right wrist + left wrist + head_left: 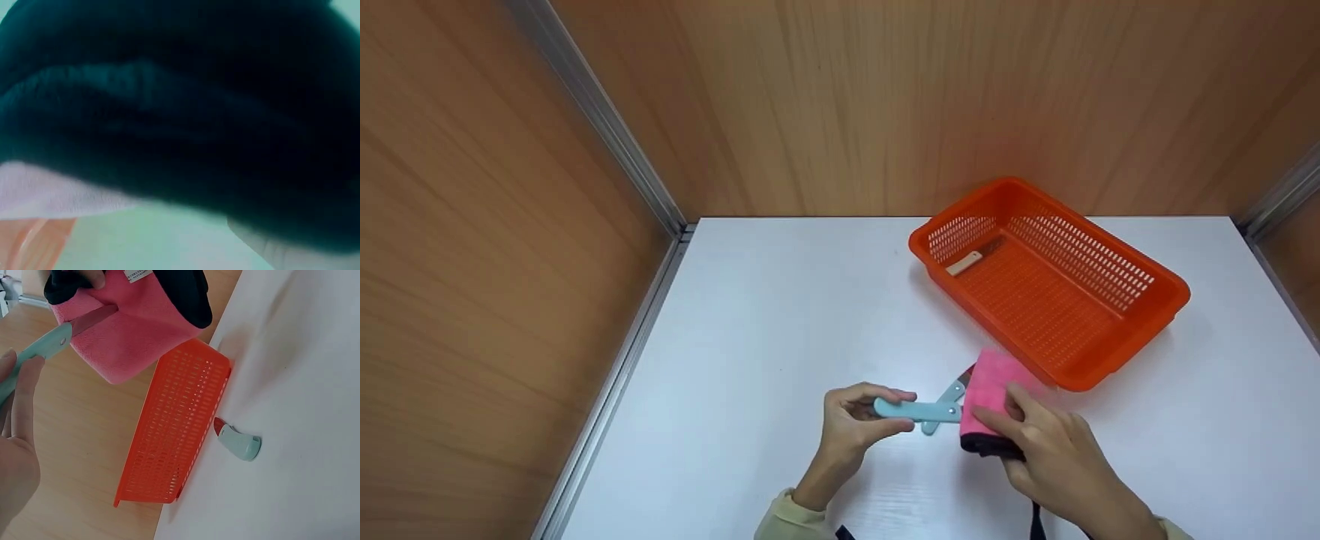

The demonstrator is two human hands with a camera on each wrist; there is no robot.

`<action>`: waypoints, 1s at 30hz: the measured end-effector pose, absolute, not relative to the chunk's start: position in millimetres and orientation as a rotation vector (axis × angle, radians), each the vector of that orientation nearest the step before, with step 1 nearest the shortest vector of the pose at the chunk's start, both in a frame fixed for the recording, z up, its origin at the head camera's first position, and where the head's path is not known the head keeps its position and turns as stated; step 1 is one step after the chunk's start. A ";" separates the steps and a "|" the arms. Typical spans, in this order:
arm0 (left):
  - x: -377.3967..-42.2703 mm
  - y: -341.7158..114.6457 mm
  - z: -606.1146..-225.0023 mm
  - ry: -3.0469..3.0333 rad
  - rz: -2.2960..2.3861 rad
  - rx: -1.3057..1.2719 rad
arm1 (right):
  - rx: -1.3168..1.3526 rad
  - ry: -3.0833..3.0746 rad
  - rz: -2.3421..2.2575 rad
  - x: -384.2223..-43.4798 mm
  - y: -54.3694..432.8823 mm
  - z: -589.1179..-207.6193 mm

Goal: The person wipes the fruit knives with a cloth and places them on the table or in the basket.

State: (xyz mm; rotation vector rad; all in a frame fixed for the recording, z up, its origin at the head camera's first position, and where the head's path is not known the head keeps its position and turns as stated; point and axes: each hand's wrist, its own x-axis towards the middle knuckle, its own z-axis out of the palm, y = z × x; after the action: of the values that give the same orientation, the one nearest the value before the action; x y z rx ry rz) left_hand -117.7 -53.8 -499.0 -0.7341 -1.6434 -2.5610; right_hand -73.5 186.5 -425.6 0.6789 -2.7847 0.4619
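Note:
My left hand [844,433] pinches the light-blue handle of a knife [919,410] between thumb and fingers. Its reddish blade [93,319] lies against a pink cloth [988,386] with dark edging, and in the head view the cloth hides that blade. My right hand [1057,454] grips the cloth, folded over at the blade. Dark edging [169,124] fills most of the right wrist view. On the table below the held knife lies a second knife [241,442], also light-blue handled, with a red blade partly covered by the cloth in the head view.
An orange plastic basket [982,311] stands at an angle just beyond the cloth, and a beige-handled knife [964,262] lies in its left corner. Wooden panels [825,105] close off the white table [780,300] at the back and sides.

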 end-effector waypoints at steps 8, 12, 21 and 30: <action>-115.0 -55.1 -497.6 -1.621 -2.590 -0.684 | 0.630 -2.842 0.457 -71.6 191.0 -423.6; -114.8 -55.8 -496.8 -1.629 -2.595 -0.665 | 0.607 -2.847 0.470 -71.9 194.2 -422.9; -115.0 -59.7 -496.4 -1.593 -2.652 -0.634 | 0.561 -2.851 0.498 -72.4 201.9 -423.6; -115.5 -61.6 -497.6 -1.577 -2.660 -0.620 | 0.495 -2.898 0.526 -70.9 209.9 -423.3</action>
State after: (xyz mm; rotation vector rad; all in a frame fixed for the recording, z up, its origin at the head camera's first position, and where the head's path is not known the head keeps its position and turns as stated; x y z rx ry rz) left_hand -115.5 -61.6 -497.6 -0.6205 -1.5774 -2.6605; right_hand -70.9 209.9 -423.3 0.4949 -2.8982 0.5259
